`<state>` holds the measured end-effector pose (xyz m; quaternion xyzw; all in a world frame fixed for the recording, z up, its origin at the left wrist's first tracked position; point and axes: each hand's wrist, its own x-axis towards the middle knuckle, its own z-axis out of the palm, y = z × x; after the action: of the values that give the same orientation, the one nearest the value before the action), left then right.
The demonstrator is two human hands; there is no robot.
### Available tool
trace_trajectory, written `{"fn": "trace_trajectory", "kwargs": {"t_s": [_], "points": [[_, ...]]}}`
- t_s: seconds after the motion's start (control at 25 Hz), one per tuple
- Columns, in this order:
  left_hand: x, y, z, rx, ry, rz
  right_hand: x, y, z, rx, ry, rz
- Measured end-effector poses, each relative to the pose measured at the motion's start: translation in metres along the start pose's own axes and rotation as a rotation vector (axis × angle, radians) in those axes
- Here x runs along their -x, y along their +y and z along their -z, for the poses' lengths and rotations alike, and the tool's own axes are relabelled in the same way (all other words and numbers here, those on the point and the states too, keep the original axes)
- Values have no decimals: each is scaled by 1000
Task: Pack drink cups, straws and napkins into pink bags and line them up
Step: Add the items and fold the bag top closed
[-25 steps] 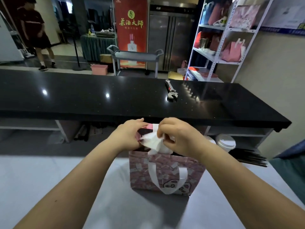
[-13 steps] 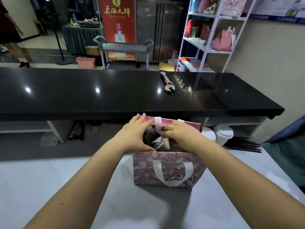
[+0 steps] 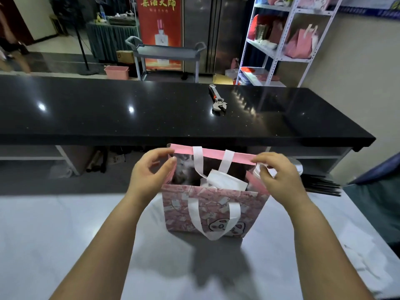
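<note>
Bag stands upright on the white table, near the middle, mouth open toward me. Left hand is at the far-left corner of the rim, thumb and forefinger closed on the pink edge. Right hand is at the far-right corner, fingertips pinching the rim end the same way. Between them the mouth is held wide. A napkin lies inside, tilted against the far wall, its top edge showing above the near wall. The inside below it is dark; I cannot tell whether a cup or a straw is down there. Just behind the right hand a cup lid shows, mostly hidden, and dark straws lie on the table's far-right edge, outside the bag. My read: the napkin step for this bag is done, and the hands look to be squaring or closing the mouth. No other packed bag stands on the table in view, so the row is not yet begun, or it lies out of frame. More pink bags sit on the shelf in the background. A wrench rests on the black counter, not part of the job.
</note>
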<state>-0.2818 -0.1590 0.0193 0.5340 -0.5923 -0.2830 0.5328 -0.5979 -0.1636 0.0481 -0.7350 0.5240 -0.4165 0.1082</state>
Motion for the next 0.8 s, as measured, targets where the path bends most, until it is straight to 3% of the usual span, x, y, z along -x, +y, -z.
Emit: {"fn": "trace_trajectory", "kwargs": {"t_s": [0.08,0.16,0.36,0.48,0.6,0.72,0.8], "points": [[22,-9,-1,149,12,66,16,13,-1,-178,65,-140],[40,-17,-7,193,-13,76,25,17,-4,-263,68,-168],[41,-17,-15,175,-1,87,15,12,-7,-205,-47,-151],[41,-20,-11,237,-19,129,24,19,-7,-506,-30,-320],[45,-25,-11,323,-46,182,41,32,-9,-767,-67,-334],[47,-26,-17,366,-56,176,51,34,-15,-862,-151,-316],[48,-24,-18,379,-40,171,50,31,-16,-843,-110,-329]]}}
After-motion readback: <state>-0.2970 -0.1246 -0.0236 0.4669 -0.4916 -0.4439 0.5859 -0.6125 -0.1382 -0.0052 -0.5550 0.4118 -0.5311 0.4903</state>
